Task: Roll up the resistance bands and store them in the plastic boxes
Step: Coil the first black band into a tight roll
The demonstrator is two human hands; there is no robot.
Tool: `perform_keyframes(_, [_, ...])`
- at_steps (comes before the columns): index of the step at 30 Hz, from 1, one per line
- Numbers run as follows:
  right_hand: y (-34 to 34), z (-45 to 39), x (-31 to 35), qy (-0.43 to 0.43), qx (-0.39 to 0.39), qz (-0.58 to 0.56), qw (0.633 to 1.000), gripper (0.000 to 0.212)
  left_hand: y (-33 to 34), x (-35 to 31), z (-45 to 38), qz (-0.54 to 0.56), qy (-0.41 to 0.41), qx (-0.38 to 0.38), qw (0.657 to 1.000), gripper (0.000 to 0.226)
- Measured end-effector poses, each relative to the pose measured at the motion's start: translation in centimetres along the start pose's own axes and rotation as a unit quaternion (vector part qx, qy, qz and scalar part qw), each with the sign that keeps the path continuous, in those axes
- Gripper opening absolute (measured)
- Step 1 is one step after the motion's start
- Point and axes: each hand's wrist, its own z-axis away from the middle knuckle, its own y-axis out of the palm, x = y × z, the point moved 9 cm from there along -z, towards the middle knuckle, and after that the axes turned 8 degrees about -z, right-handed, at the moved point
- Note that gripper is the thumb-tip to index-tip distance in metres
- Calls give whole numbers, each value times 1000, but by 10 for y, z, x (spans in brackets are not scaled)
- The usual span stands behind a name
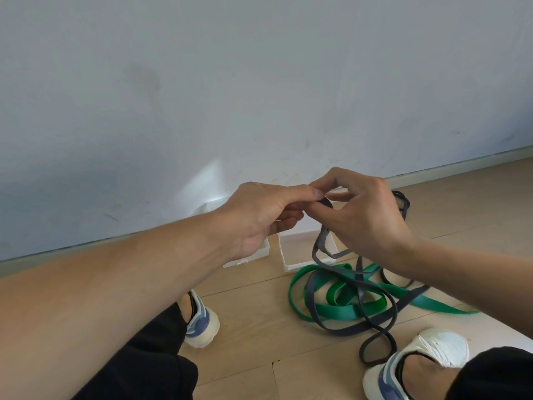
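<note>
A dark grey resistance band [353,301] lies tangled on the wooden floor, and one end rises to my hands. My left hand [259,217] and my right hand [360,212] meet above the boxes, both pinching the small rolled start of the grey band between thumbs and fingers. A wider green band [340,306] lies in loops under the grey one. Two white plastic boxes stand open by the wall: the right box [291,261] is just below my hands, and the left box [259,252] is mostly hidden by my left wrist.
A pale wall with a skirting board runs close behind the boxes. My two feet in white and blue trainers [202,321] [415,368] rest on the floor either side of the bands, with my dark trouser legs in the foreground.
</note>
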Motion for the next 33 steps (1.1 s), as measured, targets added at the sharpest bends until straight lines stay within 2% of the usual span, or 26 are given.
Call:
perform_keyframes(4, [3, 2, -3, 17, 2, -8, 1000, 4, 1, 1, -1, -14, -11, 11, 1000, 23])
perform_keyframes(11, [4, 5, 5, -13, -4, 8, 1000, 17, 0, 3, -1, -42, -17, 57, 997, 22])
perform_keyframes(19, [8, -7, 7, -13, 28, -52, 998, 29, -3, -9, -2, -24, 16, 93, 995, 34])
perform_keyframes(21, [5, -8, 10, -40, 18, -34, 998, 26, 0, -9, -1, -21, 13, 122, 992, 49])
perform_keyframes(24, [-3, -4, 27, -138, 3, 1, 990, 25, 6, -12, 4, -23, 19, 180, 983, 64])
perform_keyframes(29, [-9, -4, 34, -200, 9, -3, 980, 26, 10, -21, 8, -25, 48, 206, 977, 60])
perform_keyframes(33, [-12, -2, 37, -253, -5, 43, 967, 22, 9, -17, 9, -57, 50, 206, 976, 57])
